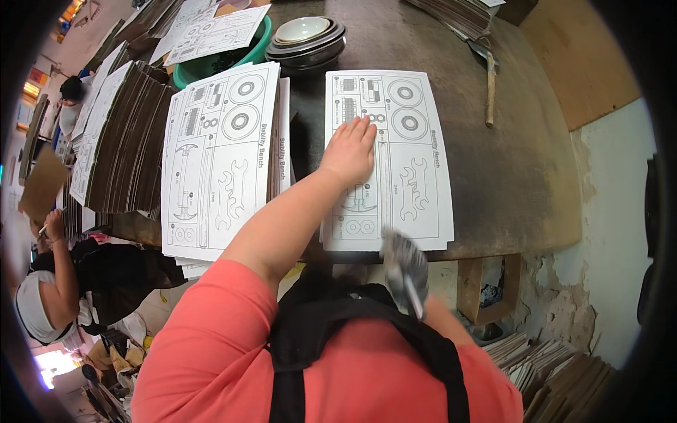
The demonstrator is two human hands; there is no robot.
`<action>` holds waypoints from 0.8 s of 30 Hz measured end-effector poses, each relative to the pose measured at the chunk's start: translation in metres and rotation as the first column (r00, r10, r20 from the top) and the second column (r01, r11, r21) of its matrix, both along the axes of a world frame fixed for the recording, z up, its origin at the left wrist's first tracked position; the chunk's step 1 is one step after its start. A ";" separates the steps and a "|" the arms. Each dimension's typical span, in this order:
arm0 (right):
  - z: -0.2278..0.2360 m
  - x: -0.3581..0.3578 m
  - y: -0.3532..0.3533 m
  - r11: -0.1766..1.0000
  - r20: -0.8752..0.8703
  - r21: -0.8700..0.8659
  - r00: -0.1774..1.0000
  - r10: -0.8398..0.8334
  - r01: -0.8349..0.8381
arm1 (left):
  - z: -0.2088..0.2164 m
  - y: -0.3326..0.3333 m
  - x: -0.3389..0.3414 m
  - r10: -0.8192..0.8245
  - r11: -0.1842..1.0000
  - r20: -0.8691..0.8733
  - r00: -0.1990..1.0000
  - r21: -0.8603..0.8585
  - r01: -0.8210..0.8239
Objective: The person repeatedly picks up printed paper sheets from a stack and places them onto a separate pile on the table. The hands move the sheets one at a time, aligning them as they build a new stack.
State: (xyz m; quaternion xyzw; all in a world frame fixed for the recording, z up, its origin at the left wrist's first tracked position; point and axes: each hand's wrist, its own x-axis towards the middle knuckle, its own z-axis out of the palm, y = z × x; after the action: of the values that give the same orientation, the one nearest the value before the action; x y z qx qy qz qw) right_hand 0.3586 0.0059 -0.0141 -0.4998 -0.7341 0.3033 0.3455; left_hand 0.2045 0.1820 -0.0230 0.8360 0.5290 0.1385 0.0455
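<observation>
My left hand (352, 150) lies flat, fingers stretched, on a printed sheet (395, 225) with line drawings of wrenches, discs and hardware. Under it are more sheets, their edges just showing at the table's near edge. My right hand (404, 271) wears a grey glove and is blurred by motion beside the sheet's lower edge. A pale narrow strip shows at that hand; I cannot make out whether it is a held thing. To the left, a taller stack of the same printed sheets (211, 162) stands close by.
Brown cardboard stacks (134, 141) rise at the far left. Behind are a green basin (261, 46) and nested bowls (303, 42). A wooden-handled tool (491, 92) lies at the back right of the dark table (522, 190). Another person (53, 289) works at the left, beyond the table.
</observation>
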 end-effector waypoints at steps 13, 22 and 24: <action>0.014 0.062 0.013 0.967 -0.815 0.160 0.579 0.018 0.197 | 0.036 -0.132 0.024 -0.426 0.901 0.005 0.905 0.095 0.424; 0.053 0.096 0.031 0.943 -0.829 0.238 0.554 0.073 0.232 | 0.132 -0.138 -0.014 -0.303 0.900 -0.058 0.951 0.312 0.305; 0.051 0.100 0.037 0.955 -0.834 0.200 0.550 0.048 0.219 | 0.163 -0.143 -0.050 -0.160 0.927 0.090 0.983 0.357 0.119</action>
State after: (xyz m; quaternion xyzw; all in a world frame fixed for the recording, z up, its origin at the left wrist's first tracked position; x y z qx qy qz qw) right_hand 0.4584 0.0431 0.0367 -0.2783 -0.4931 0.3785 0.7323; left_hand 0.1544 0.0386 0.1398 0.8567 0.4315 0.2756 -0.0631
